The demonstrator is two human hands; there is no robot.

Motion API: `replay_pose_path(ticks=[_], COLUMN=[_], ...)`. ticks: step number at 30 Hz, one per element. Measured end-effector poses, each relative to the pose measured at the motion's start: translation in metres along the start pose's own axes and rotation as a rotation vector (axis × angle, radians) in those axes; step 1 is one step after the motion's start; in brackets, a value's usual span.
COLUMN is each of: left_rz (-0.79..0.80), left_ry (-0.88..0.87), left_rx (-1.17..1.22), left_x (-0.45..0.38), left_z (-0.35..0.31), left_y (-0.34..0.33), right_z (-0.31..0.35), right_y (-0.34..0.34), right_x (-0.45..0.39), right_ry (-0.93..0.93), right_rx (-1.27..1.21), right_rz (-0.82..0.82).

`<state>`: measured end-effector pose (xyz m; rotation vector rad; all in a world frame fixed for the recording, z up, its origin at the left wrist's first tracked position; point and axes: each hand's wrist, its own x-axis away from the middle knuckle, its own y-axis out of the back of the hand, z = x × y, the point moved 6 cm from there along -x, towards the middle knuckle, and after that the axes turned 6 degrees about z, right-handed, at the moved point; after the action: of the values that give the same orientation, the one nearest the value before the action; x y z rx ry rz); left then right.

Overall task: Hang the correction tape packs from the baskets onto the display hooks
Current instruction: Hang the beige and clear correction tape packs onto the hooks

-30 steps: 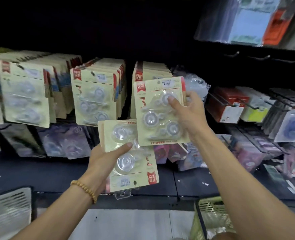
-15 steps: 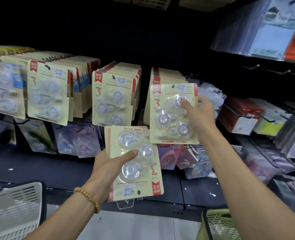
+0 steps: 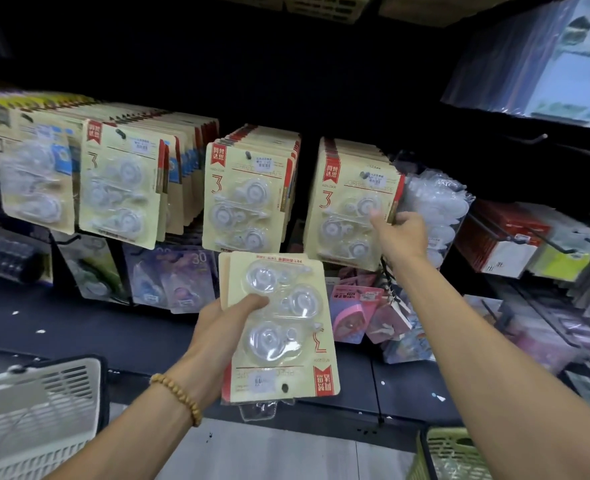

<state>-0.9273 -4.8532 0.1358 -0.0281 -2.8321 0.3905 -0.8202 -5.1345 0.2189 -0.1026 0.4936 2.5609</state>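
Your right hand [image 3: 402, 237] pinches the front pack [image 3: 350, 216] at its right edge, on the rightmost hook of the row. Your left hand [image 3: 224, 327] grips a stack [image 3: 279, 327] of upside-down packs, below the hanging rows.

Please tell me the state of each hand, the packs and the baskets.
Right hand: pinches the pack on the hook.
Pack on the hook: upright, hanging at the row's front.
Left hand: grips the upside-down packs.
White basket: contents not visible.
Green basket: contents not visible.
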Motion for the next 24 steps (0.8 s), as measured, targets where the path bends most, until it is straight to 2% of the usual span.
replay_pose_path(ticks=[3,5,8,13,16,19,22,24], left_rz=[0.009,0.032,0.036,0.013,-0.005,0.01,0.001,-0.016], left_ry=[0.005,0.012,-0.009,-0.073,-0.106,-0.103,-0.119,-0.122], left_rx=[0.009,0.026,0.106,0.302,0.33,0.329,0.251,0.177], left_x=[-0.003,-0.005,-0.011,-0.014,-0.015,-0.013,-0.014,-0.017], left_z=[0.002,0.005,0.008,0.005,0.002,-0.001,-0.005,-0.006], left_y=[-0.003,-0.009,-0.014,-0.021,-0.022,-0.025,-0.023,-0.019], right_z=[0.001,0.002,-0.006,-0.007,-0.017,-0.022,-0.029,-0.033], right_y=[0.009,0.002,-0.016,-0.009,-0.007,-0.004,0.011,0.02], right_x=[0.031,0.059,0.097,0.12,0.128,0.125,0.109,0.098], right_ry=[0.065,0.105,0.001,-0.078,-0.135,-0.18,-0.284,-0.27], right_rx=[0.042,0.057,0.115,0.02,0.103,-0.042,-0.305,-0.359], right_rz=[-0.045,0.114,0.455,0.669,0.812,0.804,0.634,0.583])
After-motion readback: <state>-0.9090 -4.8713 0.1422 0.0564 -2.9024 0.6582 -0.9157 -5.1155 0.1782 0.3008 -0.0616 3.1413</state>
